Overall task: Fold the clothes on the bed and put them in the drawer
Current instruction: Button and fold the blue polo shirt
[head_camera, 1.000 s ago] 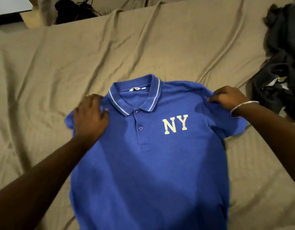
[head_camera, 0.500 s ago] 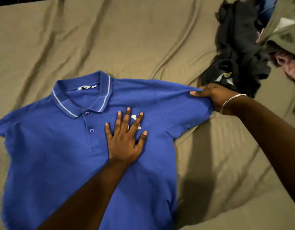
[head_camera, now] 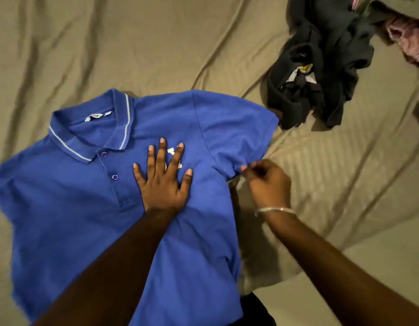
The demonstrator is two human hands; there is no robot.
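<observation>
A blue polo shirt with a white-striped collar lies front-up and spread flat on the tan bed sheet. My left hand rests flat on the chest with fingers spread, covering most of the white letters. My right hand, with a silver bangle at the wrist, pinches the lower hem of the shirt's right-side sleeve at the armpit. The shirt's bottom runs out of view at the lower edge.
A crumpled pile of dark clothes lies on the sheet at the upper right, just beyond the blue sleeve. A pink garment shows at the far right edge. The sheet is wrinkled all around.
My right hand moved from the sleeve's upper shoulder edge down to its lower hem near the armpit. My left hand stays flat on the chest. The view shifted slightly.
</observation>
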